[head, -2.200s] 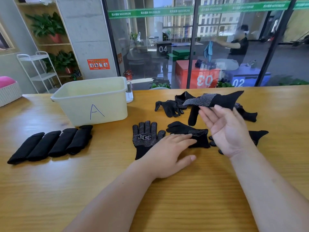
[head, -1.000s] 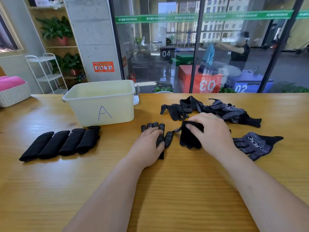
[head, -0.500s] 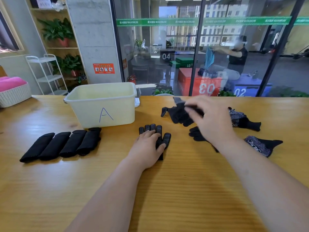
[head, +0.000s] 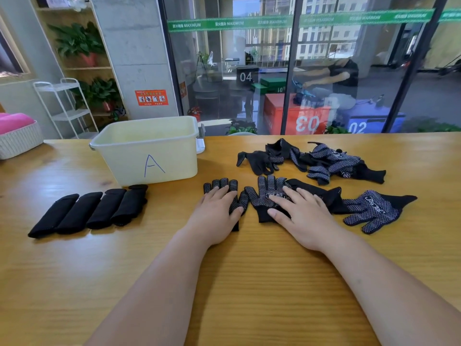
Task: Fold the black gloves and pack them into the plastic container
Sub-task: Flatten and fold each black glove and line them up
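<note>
Back from the pile (head: pixel 324 161) at 1 o'clock, the right hand (head: pixel 303 213) lies flat-fingered on a 2nd dotted black glove (head: pixel 264 196); the left hand (head: pixel 215 211) lies flat on the 1st glove (head: pixel 235 204), 4 o'clock of the container (head: pixel 149 156).

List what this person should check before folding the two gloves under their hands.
1. The left hand lies flat on the left glove: ok.
2. The right hand lies flat on the right glove: ok.
3. Both gloves dotted side up: ok.
4. Gloves stacked as a pair: not ok, side by side.
5. Room in the plastic container: cannot tell, bottom hidden.
6. The folded bundles packed: not ok, on the table.
</note>
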A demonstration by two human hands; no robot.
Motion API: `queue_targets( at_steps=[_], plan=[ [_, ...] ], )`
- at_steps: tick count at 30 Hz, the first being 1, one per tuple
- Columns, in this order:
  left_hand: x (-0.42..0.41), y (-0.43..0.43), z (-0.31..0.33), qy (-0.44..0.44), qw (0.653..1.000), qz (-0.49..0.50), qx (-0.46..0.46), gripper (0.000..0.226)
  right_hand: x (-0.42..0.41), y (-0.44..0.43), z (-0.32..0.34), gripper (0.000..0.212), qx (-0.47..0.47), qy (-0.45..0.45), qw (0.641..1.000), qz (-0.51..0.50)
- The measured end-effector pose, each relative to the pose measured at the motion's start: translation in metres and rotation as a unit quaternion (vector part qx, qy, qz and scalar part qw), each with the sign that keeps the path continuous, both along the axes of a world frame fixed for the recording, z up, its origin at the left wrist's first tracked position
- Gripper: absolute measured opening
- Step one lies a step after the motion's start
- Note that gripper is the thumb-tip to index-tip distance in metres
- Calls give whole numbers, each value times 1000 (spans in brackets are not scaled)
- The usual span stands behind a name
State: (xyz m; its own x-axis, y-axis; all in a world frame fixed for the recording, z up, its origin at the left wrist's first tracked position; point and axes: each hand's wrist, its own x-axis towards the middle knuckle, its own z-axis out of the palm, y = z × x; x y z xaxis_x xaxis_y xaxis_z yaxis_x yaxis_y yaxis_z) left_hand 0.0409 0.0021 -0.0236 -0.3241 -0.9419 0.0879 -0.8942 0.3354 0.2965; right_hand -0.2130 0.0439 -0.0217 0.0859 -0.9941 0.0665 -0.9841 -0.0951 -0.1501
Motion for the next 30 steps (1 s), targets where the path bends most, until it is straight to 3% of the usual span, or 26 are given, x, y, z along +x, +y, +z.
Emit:
queue_targets(
  at_steps=[3, 7, 9, 14, 17, 22, 26, 28, 30],
  plan=[
    [1, 1, 1, -22, 1000, -7, 20, 63, -3, 2, 1, 77, 39, -1, 999, -33],
    [5, 7, 4, -38, 998, -13, 37, 64, -6, 6, 5, 74, 10, 53, 997, -56],
    [11, 12, 3, -50, 998, -20, 42, 67, -1, 9, 7, 74, -12, 69, 997, -26],
    [29, 24, 3, -93, 994, -36, 50, 72, 29, 27, 8, 77, 67, 26, 993, 88],
    [37, 30, 2, -96, 994, -33, 50, 72, 40, 41, 8, 72, 53, 20, 991, 119],
    [39, 32, 4, -45, 999, -14, -10, 63, 48, 42, 8, 69, -25, -6, 994, 106],
    [32, 37, 2, -89, 994, -67, 19, 67, 48, 42, 6, 78, 47, 10, 994, 93],
    [30, 41, 0, -108, 991, -71, 40, 71, 46, 47, 11, 70, 22, 8, 995, 96],
    [29, 45, 2, -90, 993, -70, 25, 69, 43, 49, 15, 62, -69, -9, 994, 85]
  ],
)
